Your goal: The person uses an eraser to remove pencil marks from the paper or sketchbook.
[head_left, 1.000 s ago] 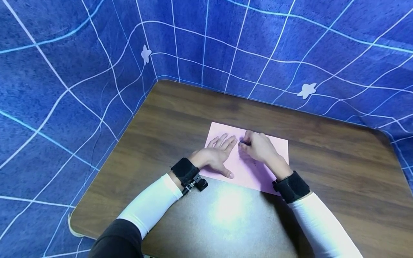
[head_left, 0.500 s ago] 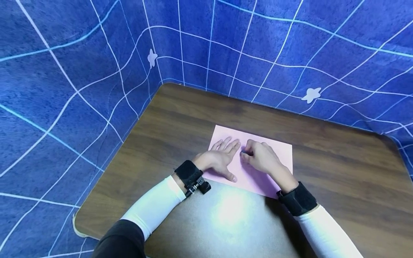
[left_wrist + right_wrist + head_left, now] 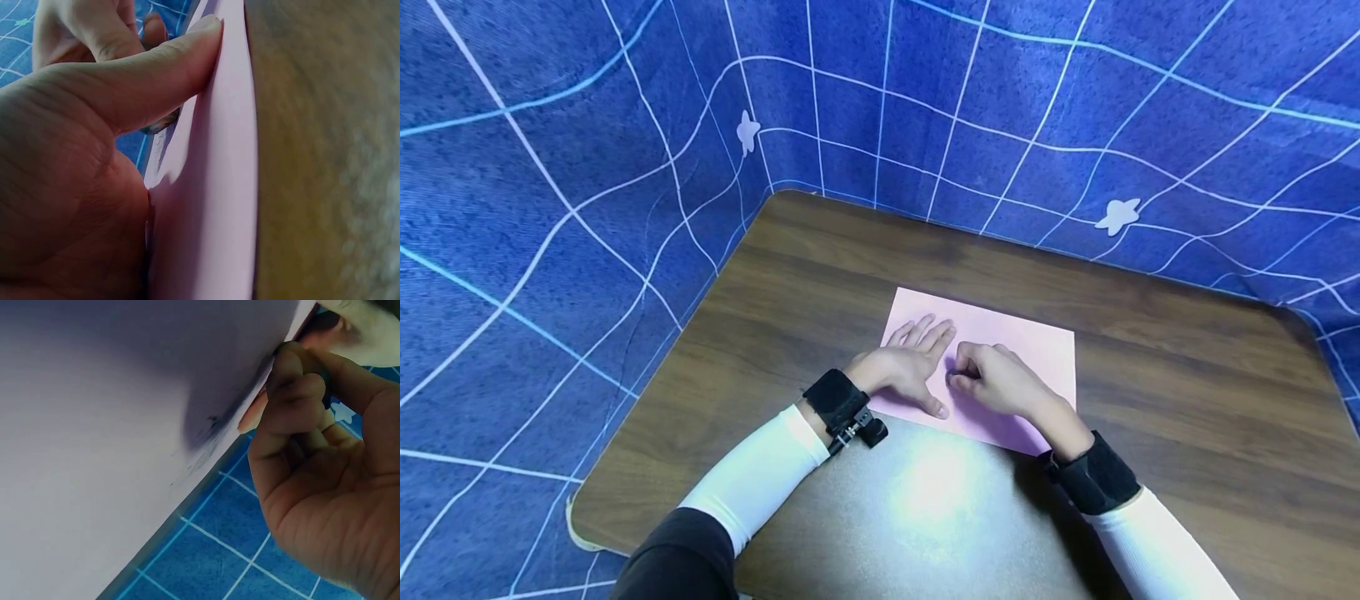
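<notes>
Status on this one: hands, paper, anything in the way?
Left hand spread on pink paper. Right hand pinches small dark object at the paper. Dark marks on paper. No obstruction seen; hands close together.

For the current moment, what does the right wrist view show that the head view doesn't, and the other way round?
Only the right wrist view plainly shows dark smudges on the paper. Only the head view shows the black wrist straps and white sleeves. Both show the paper, the left hand, the right hand pinching a small dark object, and the blue gridded backdrop.
</notes>
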Tool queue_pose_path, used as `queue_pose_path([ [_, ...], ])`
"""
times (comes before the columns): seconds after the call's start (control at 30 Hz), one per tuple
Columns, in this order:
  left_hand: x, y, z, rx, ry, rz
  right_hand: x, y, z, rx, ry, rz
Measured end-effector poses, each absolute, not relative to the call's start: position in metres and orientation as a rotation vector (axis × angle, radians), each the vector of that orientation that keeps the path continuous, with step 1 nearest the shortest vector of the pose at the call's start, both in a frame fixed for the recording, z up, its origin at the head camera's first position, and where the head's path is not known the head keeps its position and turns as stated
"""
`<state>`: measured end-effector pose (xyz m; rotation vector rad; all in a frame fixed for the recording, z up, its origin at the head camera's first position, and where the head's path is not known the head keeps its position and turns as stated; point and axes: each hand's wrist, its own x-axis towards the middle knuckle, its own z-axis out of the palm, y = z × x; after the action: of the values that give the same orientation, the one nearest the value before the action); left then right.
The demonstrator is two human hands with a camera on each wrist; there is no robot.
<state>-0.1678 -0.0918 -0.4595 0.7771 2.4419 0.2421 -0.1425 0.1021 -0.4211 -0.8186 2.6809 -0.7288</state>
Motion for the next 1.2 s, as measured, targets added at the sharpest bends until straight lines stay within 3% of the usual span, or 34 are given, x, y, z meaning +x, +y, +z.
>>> queue_pose_path([
  [0.3, -0.163, -0.094, -0.443, 0.796, 2.457, 0.21, -0.165, 0.106, -0.426, -0.759, 2.964, -0.591],
  [0.6, -0.161, -0.092, -0.443, 0.778, 2.449, 0.188, -0.147, 0.107, -0.417, -0.899, 2.642, -0.695],
  [0.9, -0.162, -0.093, -0.442, 0.81, 2.453, 0.189, -0.153, 0.117, -0.422, -0.663, 2.964, -0.562],
  [1.2, -0.162, -0.093, -0.44, 0.796, 2.459, 0.201, -0.138, 0.105, -0.421, -0.871, 2.824, -0.652],
])
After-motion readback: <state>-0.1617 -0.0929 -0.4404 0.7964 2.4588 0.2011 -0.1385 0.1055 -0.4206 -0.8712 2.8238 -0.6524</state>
